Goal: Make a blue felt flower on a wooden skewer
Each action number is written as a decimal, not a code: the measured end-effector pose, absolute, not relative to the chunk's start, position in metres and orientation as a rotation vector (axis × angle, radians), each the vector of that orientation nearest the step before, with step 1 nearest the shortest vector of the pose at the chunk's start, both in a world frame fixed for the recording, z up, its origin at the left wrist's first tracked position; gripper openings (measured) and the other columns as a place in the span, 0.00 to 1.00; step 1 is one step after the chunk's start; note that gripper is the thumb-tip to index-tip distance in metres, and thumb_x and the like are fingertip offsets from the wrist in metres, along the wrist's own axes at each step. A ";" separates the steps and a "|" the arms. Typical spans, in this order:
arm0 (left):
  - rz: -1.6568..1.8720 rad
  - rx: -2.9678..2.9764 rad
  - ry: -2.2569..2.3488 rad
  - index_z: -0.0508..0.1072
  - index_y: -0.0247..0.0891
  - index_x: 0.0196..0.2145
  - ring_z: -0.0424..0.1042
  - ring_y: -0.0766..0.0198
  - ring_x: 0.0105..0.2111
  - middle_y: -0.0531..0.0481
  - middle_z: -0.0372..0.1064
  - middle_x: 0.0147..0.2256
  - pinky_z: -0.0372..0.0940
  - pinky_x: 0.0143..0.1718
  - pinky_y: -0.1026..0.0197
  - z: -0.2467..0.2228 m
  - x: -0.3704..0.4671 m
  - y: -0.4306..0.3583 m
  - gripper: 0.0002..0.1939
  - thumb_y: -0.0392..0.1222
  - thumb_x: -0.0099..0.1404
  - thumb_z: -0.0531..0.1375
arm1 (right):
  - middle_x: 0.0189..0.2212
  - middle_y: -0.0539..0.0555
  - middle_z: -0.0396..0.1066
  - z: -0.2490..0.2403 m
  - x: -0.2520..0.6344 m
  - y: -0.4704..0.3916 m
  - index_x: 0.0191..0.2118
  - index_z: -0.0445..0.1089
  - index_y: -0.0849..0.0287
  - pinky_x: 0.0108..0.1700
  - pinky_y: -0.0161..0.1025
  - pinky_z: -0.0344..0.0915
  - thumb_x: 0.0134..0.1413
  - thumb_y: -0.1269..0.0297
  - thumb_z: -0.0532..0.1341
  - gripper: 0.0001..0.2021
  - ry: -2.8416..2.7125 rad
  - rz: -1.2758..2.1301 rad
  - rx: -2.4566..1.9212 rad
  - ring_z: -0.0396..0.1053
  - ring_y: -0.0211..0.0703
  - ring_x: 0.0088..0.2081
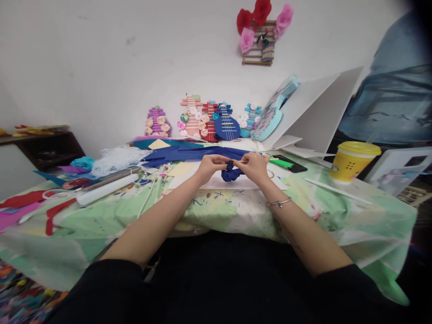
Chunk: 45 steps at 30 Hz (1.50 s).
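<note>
My left hand is closed, its fingertips pinching a bunched piece of dark blue paper that hangs between my hands. Opposite it, my right hand is closed around a thin pale stick, whose other end meets the top of the blue paper. Both hands are held just above a white sheet at the middle of the table. Flat strips of the same blue paper lie behind them.
Several decorated paper instruments lean against the wall. A yellow cup stands right, near a black phone and a white rod. Left lie white thread, a long white tool and red scraps.
</note>
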<state>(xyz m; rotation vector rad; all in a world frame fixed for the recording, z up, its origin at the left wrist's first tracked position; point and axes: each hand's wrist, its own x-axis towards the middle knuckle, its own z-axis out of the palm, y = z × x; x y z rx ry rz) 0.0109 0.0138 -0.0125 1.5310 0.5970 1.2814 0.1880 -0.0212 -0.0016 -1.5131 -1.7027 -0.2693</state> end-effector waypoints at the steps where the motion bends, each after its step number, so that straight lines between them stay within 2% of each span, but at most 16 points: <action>1: 1.277 1.516 0.564 0.81 0.32 0.30 0.75 0.61 0.30 0.44 0.78 0.29 0.68 0.39 0.56 -0.012 0.011 0.013 0.17 0.38 0.40 0.73 | 0.28 0.55 0.74 -0.002 0.188 -0.021 0.21 0.70 0.59 0.42 0.45 0.47 0.54 0.43 0.57 0.24 -1.699 -0.267 -1.508 0.66 0.47 0.36; 6: 1.313 1.439 0.497 0.80 0.31 0.27 0.74 0.61 0.29 0.43 0.77 0.28 0.68 0.40 0.54 -0.011 0.013 0.015 0.16 0.48 0.47 0.71 | 0.28 0.55 0.73 -0.002 0.189 -0.020 0.21 0.70 0.59 0.42 0.44 0.47 0.52 0.43 0.59 0.23 -1.705 -0.239 -1.472 0.66 0.48 0.38; 14: 1.272 1.469 0.568 0.80 0.32 0.28 0.74 0.61 0.31 0.44 0.77 0.29 0.67 0.39 0.56 -0.011 0.010 0.017 0.16 0.48 0.46 0.72 | 0.29 0.54 0.73 -0.002 0.189 -0.021 0.22 0.69 0.59 0.42 0.44 0.46 0.51 0.45 0.61 0.21 -1.731 -0.213 -1.408 0.66 0.46 0.37; 22: 1.220 1.626 0.596 0.79 0.33 0.34 0.73 0.63 0.32 0.45 0.77 0.33 0.66 0.39 0.58 -0.012 0.010 0.016 0.21 0.38 0.38 0.74 | 0.30 0.54 0.72 -0.001 0.189 -0.021 0.22 0.69 0.59 0.43 0.45 0.46 0.51 0.47 0.62 0.19 -1.740 -0.215 -1.405 0.66 0.46 0.36; 34: 1.205 1.645 0.601 0.79 0.32 0.34 0.74 0.61 0.32 0.45 0.77 0.32 0.67 0.40 0.56 -0.010 0.012 0.010 0.23 0.41 0.37 0.74 | 0.29 0.52 0.71 -0.001 0.191 -0.022 0.23 0.69 0.59 0.41 0.43 0.45 0.49 0.49 0.64 0.17 -1.725 -0.173 -1.381 0.66 0.43 0.34; 39: 1.240 1.699 0.667 0.80 0.33 0.33 0.72 0.62 0.30 0.44 0.77 0.30 0.65 0.35 0.59 -0.010 0.012 0.009 0.19 0.50 0.48 0.70 | 0.30 0.53 0.72 -0.001 0.192 -0.021 0.23 0.68 0.60 0.39 0.43 0.45 0.52 0.50 0.62 0.18 -1.738 -0.186 -1.373 0.67 0.44 0.35; 42: 1.251 1.694 0.660 0.81 0.32 0.33 0.72 0.62 0.29 0.43 0.77 0.30 0.65 0.34 0.59 -0.012 0.012 0.011 0.19 0.50 0.49 0.70 | 0.31 0.54 0.73 -0.001 0.192 -0.022 0.24 0.69 0.60 0.39 0.43 0.46 0.52 0.53 0.62 0.15 -1.753 -0.203 -1.356 0.67 0.45 0.36; 45: 1.262 1.677 0.652 0.81 0.32 0.32 0.72 0.62 0.29 0.42 0.78 0.30 0.65 0.35 0.58 -0.013 0.012 0.014 0.18 0.48 0.47 0.71 | 0.32 0.55 0.73 0.000 0.194 -0.021 0.25 0.70 0.59 0.40 0.43 0.48 0.53 0.62 0.60 0.09 -1.777 -0.171 -1.322 0.67 0.46 0.37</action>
